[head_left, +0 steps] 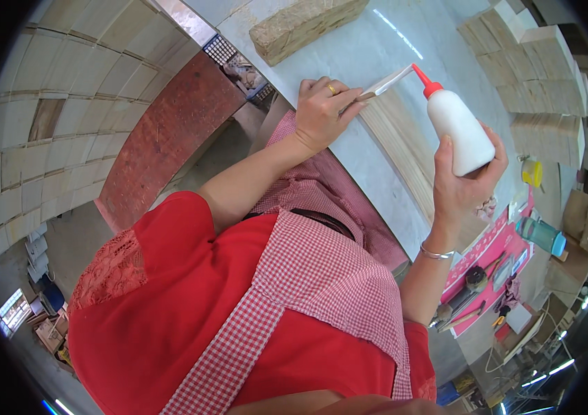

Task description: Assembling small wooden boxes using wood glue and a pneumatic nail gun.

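Observation:
My left hand (323,114) pinches the brownish end of a thin flat-bladed tool (392,81), its shiny narrow blade pointing up and to the right. My right hand (465,181) is wrapped round the lower part of a white squeeze bottle (456,124) with a red cap and a slim red nozzle. The bottle tilts to the left, and its nozzle tip is at the blade's tip; whether they touch I cannot tell. Below and between my hands, pale wooden strips (392,138) lie on the light grey tabletop (366,166).
A rough wooden block (304,29) lies at the tabletop's far side. Stacked pale wood pieces stand at the left (66,90) and right (526,66). A reddish board (176,121) is left of the table. On the right are a teal-lidded jar (541,236) and a pink sheet (470,325) with tools.

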A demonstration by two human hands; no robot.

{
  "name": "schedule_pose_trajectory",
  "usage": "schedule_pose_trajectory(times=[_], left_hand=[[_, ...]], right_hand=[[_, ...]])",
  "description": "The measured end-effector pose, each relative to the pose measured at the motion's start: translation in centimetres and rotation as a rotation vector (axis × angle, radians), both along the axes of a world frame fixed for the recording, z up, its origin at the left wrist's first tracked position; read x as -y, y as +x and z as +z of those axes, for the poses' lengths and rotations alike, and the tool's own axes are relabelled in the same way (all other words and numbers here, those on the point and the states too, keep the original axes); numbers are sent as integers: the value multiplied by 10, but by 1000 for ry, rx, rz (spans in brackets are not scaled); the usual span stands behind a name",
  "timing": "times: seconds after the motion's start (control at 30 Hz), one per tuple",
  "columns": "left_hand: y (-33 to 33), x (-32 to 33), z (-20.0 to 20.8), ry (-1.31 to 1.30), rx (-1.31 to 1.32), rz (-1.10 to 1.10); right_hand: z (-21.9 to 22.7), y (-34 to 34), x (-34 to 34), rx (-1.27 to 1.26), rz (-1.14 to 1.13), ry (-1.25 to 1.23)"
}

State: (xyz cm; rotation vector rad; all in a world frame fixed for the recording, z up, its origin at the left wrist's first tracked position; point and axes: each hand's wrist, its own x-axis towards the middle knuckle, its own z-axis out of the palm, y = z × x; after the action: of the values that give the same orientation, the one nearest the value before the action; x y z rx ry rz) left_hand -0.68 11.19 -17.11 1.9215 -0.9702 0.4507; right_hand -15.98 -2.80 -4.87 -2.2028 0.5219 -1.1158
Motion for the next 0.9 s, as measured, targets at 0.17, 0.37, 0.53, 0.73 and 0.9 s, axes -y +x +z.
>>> schedule_pose_trajectory(times=[0.17, 0.37, 0.53, 0.73, 0.9], left_hand=[[-2, 2, 1, 33, -36, -36], [13, -3, -7, 78, -70, -64], [13, 3, -3, 47, -1, -89], [15, 5, -6, 28, -50, -105], [15, 6, -6, 24, -108, -105]], right_hand=[[2, -21, 8, 101, -190, 166], [34, -121, 19, 437, -265, 371], [35, -222, 3, 340, -547, 221], [25, -275, -28, 82, -591, 130], [22, -280, -30, 61, -527, 161]])
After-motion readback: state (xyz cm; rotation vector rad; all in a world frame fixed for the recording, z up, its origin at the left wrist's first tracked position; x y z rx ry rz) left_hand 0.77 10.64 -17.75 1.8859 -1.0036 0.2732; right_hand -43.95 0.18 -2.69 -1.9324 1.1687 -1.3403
